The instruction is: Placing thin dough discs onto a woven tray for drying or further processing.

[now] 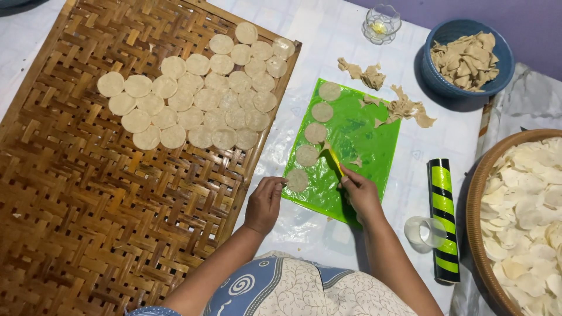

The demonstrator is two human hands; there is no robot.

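My left hand [264, 202] rests at the near left edge of a green plastic sheet [363, 131], its fingertips touching the nearest thin dough disc [297, 179]. Several more round discs [316, 133] lie in a row up the sheet's left side. My right hand [359, 193] grips a thin yellow tool [334, 161] whose tip lies on the sheet beside the discs. A large woven bamboo tray [88, 199] at the left carries several rows of cut discs [199, 99].
Dough scraps [404, 108] lie past the sheet's far edge. A blue bowl [439, 82] holds more scraps. A green-and-black striped roller [444, 219] and a small clear cup [425, 231] lie at the right, beside a round basket [477, 193] of pale discs. A glass dish [381, 23] stands far back.
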